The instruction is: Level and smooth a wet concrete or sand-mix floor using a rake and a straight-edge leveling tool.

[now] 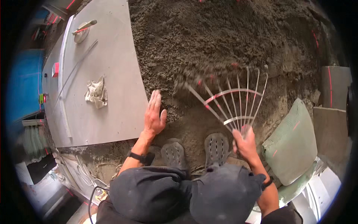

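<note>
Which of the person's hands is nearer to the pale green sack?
Right: the right hand, gripping the fan rake, is just left of the sack. The left hand is farther off, by the grey board's right edge.

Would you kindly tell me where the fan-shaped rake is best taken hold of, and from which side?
Probably by the narrow end of the fan-shaped rake, coming from the person's own side: its tines converge there, where the right hand grips, while their far ends splay out over the loose soil.
</note>
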Available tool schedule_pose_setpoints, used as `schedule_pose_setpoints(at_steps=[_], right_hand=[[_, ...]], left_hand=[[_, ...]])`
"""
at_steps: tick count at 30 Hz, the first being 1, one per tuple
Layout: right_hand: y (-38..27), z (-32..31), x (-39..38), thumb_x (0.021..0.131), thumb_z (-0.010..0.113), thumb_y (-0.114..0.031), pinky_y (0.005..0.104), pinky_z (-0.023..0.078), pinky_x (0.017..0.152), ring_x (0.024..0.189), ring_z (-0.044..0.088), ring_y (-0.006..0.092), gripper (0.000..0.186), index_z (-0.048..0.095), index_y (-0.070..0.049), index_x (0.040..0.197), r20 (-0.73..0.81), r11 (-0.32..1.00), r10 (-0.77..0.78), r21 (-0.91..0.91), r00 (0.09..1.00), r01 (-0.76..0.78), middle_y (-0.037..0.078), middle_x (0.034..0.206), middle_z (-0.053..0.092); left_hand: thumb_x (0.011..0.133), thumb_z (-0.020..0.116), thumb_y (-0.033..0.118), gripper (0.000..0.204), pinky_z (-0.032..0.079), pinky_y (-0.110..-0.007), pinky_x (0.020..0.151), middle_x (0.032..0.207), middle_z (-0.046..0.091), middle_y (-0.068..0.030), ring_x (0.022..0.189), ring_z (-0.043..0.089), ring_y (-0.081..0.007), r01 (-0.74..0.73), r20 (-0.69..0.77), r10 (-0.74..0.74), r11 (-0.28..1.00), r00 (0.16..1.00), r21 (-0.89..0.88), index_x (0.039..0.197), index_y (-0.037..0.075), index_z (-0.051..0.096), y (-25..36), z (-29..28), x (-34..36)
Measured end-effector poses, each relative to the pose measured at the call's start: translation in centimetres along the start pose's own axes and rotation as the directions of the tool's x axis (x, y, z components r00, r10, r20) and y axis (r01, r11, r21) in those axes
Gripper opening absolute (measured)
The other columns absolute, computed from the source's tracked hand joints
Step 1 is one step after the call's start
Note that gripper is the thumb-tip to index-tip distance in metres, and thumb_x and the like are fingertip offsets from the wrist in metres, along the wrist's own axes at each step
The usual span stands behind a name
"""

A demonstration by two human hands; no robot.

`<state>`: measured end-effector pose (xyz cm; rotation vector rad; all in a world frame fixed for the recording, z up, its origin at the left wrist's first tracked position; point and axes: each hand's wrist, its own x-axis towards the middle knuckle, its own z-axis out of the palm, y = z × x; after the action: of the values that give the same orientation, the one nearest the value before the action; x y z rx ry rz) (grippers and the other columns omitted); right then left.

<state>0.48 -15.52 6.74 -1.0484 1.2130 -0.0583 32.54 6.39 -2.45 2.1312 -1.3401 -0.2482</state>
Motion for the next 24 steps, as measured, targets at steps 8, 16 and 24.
schedule_pose_setpoints(at_steps=[8, 16, 24], right_hand=[[-6.8, -3.0, 2.8, 0.104, 0.065, -0.027, 0.0248, 0.042, 0.039, 0.045, 0.052, 0.0094, 0.027, 0.050, -0.006, 0.108, -0.091, 0.966, -0.222, -0.158, 0.971, 0.206, 0.001, 0.066, 0.056], [0.1, -0.9, 2.7, 0.101, 0.068, -0.022, 0.0286, 0.043, 0.039, 0.045, 0.055, 0.0126, 0.026, 0.048, -0.007, 0.106, 0.049, 0.979, -0.023, -0.201, 0.999, 0.032, 0.003, 0.069, 0.058], [-0.7, -7.5, -4.2, 0.096, 0.071, -0.011, 0.0266, 0.043, 0.042, 0.048, 0.054, 0.0103, 0.029, 0.049, -0.003, 0.114, 0.001, 0.960, -0.142, -0.244, 0.990, 0.138, 0.002, 0.073, 0.059]], left_hand=[[0.102, 0.048, 0.022, 0.056, 0.032, -0.051, 0.123, 0.155, 0.045, -0.0310, 0.146, 0.041, -0.0467, 0.361, -0.356, -0.296, 0.923, 0.886, 0.131, 0.148, -0.012, 0.046, -3.1, -0.3, -3.5], [0.101, 0.051, 0.024, 0.057, 0.029, -0.052, 0.124, 0.157, 0.045, -0.0270, 0.149, 0.037, -0.0452, 0.239, -0.204, -0.196, 0.947, 0.959, 0.215, 0.147, -0.009, 0.047, -2.3, 0.4, -2.5], [0.099, 0.053, 0.022, 0.059, 0.030, -0.052, 0.123, 0.156, 0.045, -0.0296, 0.148, 0.038, -0.0459, 0.241, -0.209, -0.203, 0.954, 0.957, 0.176, 0.147, -0.011, 0.045, -3.6, -1.4, -2.9]])
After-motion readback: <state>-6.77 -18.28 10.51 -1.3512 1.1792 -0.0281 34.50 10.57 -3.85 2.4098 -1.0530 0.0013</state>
